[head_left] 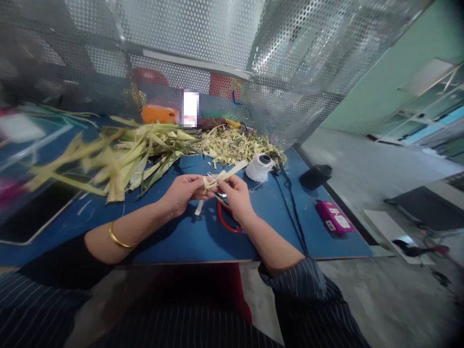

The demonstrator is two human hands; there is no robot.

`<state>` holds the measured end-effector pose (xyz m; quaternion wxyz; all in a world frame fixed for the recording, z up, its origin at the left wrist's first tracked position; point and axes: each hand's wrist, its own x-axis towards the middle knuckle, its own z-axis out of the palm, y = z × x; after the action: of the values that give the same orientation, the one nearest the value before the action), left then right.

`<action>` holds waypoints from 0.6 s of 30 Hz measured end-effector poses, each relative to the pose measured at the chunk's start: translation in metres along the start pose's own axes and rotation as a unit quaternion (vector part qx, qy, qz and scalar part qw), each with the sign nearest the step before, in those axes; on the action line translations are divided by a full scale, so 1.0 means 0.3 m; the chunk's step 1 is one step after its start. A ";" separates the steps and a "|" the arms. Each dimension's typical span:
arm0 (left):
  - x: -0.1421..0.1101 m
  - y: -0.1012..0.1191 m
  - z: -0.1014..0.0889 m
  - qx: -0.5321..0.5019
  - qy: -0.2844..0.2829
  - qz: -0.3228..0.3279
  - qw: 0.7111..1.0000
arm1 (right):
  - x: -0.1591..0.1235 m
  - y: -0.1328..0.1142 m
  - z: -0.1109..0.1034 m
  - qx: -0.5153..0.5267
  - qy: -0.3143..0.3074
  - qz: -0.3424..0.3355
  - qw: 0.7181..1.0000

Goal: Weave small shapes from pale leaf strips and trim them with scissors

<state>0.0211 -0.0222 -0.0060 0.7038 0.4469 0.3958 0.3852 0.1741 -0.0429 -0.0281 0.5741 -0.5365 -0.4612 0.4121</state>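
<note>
Both hands meet over the front middle of the blue table. My left hand (pixel 185 192) is closed, pinching pale corn husk strips (pixel 235 169) that cross between the fingers. My right hand (pixel 234 197) pinches the same strips from the other side. One strip end points up to the right, another hangs below the left fingers. Under my right hand lie scissors with red handles (pixel 235 229), partly covered by it. A spool of white thread (pixel 258 167) stands just beyond the right hand. The exact crossing of the strips is too small to make out.
A pile of long husks (pixel 159 145) spreads at the left back, beside a heap of shredded scraps (pixel 232 145). A phone (pixel 39 212) lies at left. Black cords (pixel 290 208), a black cup-like object (pixel 315 177) and a purple box (pixel 334 217) are right. Perforated metal sheeting (pixel 188 29) stands behind.
</note>
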 end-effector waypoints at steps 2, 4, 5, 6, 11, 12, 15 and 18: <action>0.002 0.001 -0.003 -0.009 -0.007 -0.002 1.000 | 0.000 -0.006 -0.001 0.019 -0.013 0.024 0.999; 0.005 0.001 -0.009 -0.018 -0.024 -0.002 1.000 | -0.001 -0.011 -0.001 0.032 -0.021 0.039 0.999; 0.006 0.002 -0.013 -0.021 -0.036 -0.001 0.999 | -0.001 -0.014 -0.002 0.037 -0.022 0.045 0.998; 0.007 0.003 -0.016 -0.025 -0.050 0.000 0.998 | -0.001 -0.015 -0.002 0.042 -0.022 0.052 0.998; -0.001 0.004 -0.014 -0.006 -0.079 0.019 0.997 | 0.005 -0.009 -0.002 0.042 -0.015 0.047 0.998; -0.003 0.003 -0.011 0.011 -0.066 0.021 0.998 | 0.007 -0.007 -0.004 0.041 -0.023 0.044 0.998; -0.002 0.000 -0.007 0.041 -0.014 0.026 0.999 | 0.010 -0.004 -0.021 -0.022 -0.083 0.037 0.996; 0.014 0.002 -0.018 0.029 0.032 0.047 0.998 | 0.005 -0.014 -0.049 -0.191 -0.141 -0.038 0.971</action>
<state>0.0178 -0.0166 -0.0079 0.6586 0.4725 0.4080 0.4202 0.1886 -0.0454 -0.0239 0.4052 -0.5545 -0.6282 0.3658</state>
